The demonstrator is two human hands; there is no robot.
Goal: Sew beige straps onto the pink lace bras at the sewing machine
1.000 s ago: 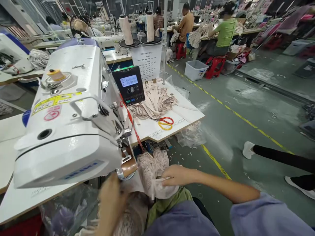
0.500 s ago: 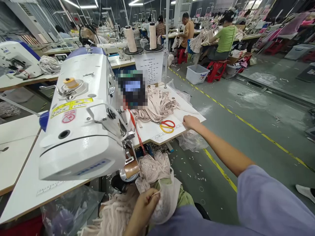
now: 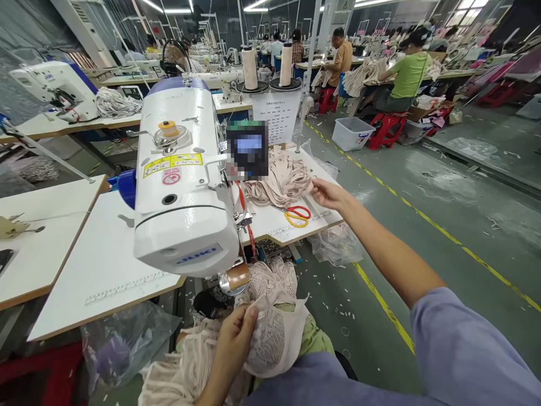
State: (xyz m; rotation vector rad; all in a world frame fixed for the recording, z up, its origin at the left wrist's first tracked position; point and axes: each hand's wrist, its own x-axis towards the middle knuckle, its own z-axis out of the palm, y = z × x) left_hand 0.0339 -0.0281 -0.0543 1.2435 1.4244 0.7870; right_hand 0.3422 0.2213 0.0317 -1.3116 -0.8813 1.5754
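Over the lap, my left hand (image 3: pixel 240 332) is closed on the edge of a beige lace cup (image 3: pixel 274 335). My right hand (image 3: pixel 327 193) reaches across the white sewing table (image 3: pixel 274 229), its fingers pinched on the end of a strap from the pile of beige straps (image 3: pixel 279 177). Scissors (image 3: pixel 297 216) with red and yellow handles lie just in front of that pile. More lace fabric (image 3: pixel 274 279) hangs below the arm of the white sewing machine (image 3: pixel 186 225), left of the pile.
Two thread cones (image 3: pixel 249 67) stand behind the machine, above a printed sheet (image 3: pixel 276 117). A plastic bin (image 3: pixel 353 134) and a red stool (image 3: pixel 386 128) are on the floor beyond. Beige fabric (image 3: pixel 186 361) is heaped at lower left. Other people sit sewing behind.
My right hand has gone from the table's right edge to the strap pile and taken a strap end. My left hand has lifted the lace cup slightly. The view has shifted left.
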